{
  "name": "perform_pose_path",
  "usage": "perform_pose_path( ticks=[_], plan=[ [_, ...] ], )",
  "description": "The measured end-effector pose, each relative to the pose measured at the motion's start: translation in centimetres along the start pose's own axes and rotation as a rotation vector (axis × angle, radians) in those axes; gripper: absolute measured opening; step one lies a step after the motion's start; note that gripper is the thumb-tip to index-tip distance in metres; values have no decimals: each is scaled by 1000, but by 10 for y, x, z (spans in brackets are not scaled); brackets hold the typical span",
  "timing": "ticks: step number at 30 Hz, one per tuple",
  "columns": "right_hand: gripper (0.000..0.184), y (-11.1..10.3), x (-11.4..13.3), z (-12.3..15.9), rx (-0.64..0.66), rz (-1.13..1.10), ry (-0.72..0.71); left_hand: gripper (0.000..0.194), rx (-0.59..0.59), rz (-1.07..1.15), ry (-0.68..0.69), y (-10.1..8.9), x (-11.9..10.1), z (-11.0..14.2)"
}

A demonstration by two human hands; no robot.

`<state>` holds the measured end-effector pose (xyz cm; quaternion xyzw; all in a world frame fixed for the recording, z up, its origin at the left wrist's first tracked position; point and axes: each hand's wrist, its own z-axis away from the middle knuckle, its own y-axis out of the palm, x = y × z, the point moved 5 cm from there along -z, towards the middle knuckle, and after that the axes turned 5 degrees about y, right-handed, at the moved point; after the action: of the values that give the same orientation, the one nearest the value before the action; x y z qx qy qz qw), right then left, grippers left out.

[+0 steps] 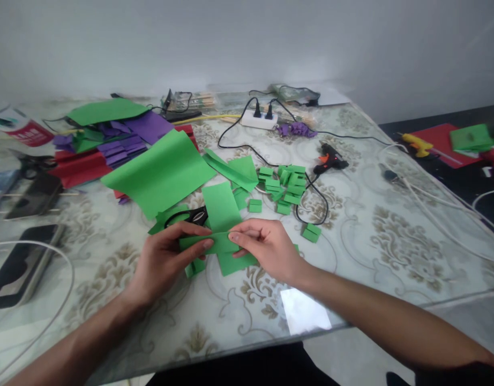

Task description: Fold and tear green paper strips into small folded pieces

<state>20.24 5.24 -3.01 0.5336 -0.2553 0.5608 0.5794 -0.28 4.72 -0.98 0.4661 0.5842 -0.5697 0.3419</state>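
Observation:
Between my two hands is a narrow folded strip of green paper [219, 243]. My left hand [166, 254] pinches its left end, thumb on the near side. The thumb and fingers of my right hand [267, 247] are closed on the right part of it. Under and behind the strip lie other green pieces, among them an upright rectangle [221, 206]. Black-handled scissors [191, 216] lie just beyond my left hand, partly covered. A heap of small folded green pieces [285, 185] sits past my right hand.
A large green sheet [161, 174] lies over red and purple paper at the left. A black glue gun [330, 160] with a looping cord rests at the right. Behind is a white power strip [259, 119]. A phone [24, 262] lies far left, a yellow glue gun [418, 145] far right.

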Motion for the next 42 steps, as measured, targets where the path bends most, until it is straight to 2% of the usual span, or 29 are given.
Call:
perform_pose_path(
  ticks=[5,10,13,16,22,27,31,38,42],
  plan=[
    [30,0,1,0,7,16,-10,20,-2,-12,26,1,-4,-2],
    [33,-2,5,-2,5,32,-44,25,-52,-43,76,-3,-3,-4],
    [28,-5,8,-1,-6,89,-110,25,-15,-134,104,-5,0,-4],
    [20,-8,9,1,-28,200,-202,21,24,-292,203,-8,-4,-5],
    [12,-10,15,5,-57,357,-316,10,18,-547,490,-12,-27,-4],
    [10,-9,18,5,-64,376,-338,11,11,-595,542,-14,-32,-3],
    [11,-10,19,4,-67,308,-310,6,6,-517,474,-18,-25,-4],
    [19,-13,23,1,-90,189,-264,21,33,-42,90,-19,-2,-10],
    [20,-14,23,1,-96,167,-251,22,-5,59,21,-17,0,-9]
  ],
)
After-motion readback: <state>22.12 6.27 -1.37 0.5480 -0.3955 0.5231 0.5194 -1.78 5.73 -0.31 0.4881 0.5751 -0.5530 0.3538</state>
